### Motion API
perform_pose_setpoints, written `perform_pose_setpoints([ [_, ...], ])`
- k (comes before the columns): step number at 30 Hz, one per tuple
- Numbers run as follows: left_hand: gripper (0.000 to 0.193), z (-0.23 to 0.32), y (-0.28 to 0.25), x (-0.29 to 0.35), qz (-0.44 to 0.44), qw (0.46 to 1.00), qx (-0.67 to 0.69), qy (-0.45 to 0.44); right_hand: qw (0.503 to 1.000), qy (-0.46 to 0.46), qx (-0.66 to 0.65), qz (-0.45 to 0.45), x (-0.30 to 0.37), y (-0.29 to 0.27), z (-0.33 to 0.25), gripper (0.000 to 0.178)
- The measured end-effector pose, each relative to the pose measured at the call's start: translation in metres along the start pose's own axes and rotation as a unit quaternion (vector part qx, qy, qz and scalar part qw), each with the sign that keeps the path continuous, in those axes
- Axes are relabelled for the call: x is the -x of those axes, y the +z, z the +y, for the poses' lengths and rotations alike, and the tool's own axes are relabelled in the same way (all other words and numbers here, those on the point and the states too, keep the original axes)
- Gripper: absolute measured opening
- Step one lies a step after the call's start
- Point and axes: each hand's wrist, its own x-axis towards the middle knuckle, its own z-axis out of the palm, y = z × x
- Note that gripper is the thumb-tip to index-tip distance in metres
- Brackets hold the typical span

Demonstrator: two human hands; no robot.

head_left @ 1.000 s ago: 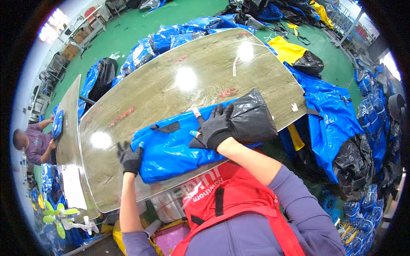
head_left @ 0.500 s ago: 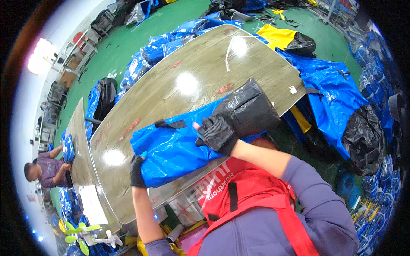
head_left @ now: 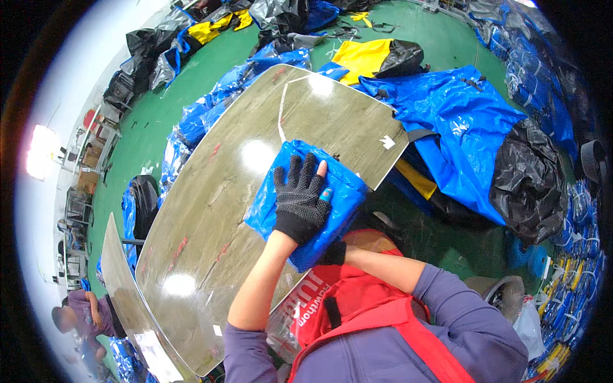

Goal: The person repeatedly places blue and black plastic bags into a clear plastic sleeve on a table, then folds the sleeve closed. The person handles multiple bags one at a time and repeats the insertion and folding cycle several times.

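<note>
A blue plastic bag [head_left: 345,185], folded into a compact bundle, lies at the near edge of the wood-patterned table [head_left: 211,191]. My left hand [head_left: 300,199], in a black dotted glove with a bare fingertip showing, presses flat on top of it with the fingers spread. At the bundle's near right side is my gloved right hand [head_left: 332,254]; its fingers are hidden by the bag, so their grip does not show. The bag's black end is out of sight.
More blue and black bags [head_left: 460,127] drape beside the table's right edge, with a yellow and black bag [head_left: 367,60] beyond. Blue bundles [head_left: 211,105] line the far side. Another person [head_left: 89,316] stands at the left by a second table [head_left: 128,287].
The blue bag, stretched out before with its black end showing, is now folded into a bundle. My left hand moved right onto it; my right hand came down to its near side.
</note>
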Motion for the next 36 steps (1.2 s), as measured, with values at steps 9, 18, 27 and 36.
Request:
perform_pose_setpoints([
  [9, 0.069, -0.001, 0.026, 0.016, -0.022, 0.999, -0.017, 0.017, 0.988, 0.021, 0.100, -0.115, 0.022, -0.135, -0.100, 0.034],
  [18, 0.058, 0.002, -0.002, 0.017, -0.059, 0.994, 0.087, 0.004, 0.955, 0.037, 0.260, 0.138, -0.013, -0.160, -0.022, 0.066],
  [27, 0.063, -0.048, 0.031, -0.038, -0.107, 0.941, 0.298, -0.119, 0.932, -0.108, 0.328, 0.112, 0.014, -0.155, 0.001, 0.066],
  [36, 0.067, -0.054, 0.017, 0.051, -0.187, 0.787, 0.578, -0.110, 0.986, -0.012, 0.122, 0.110, 0.059, -0.191, -0.043, 0.048],
])
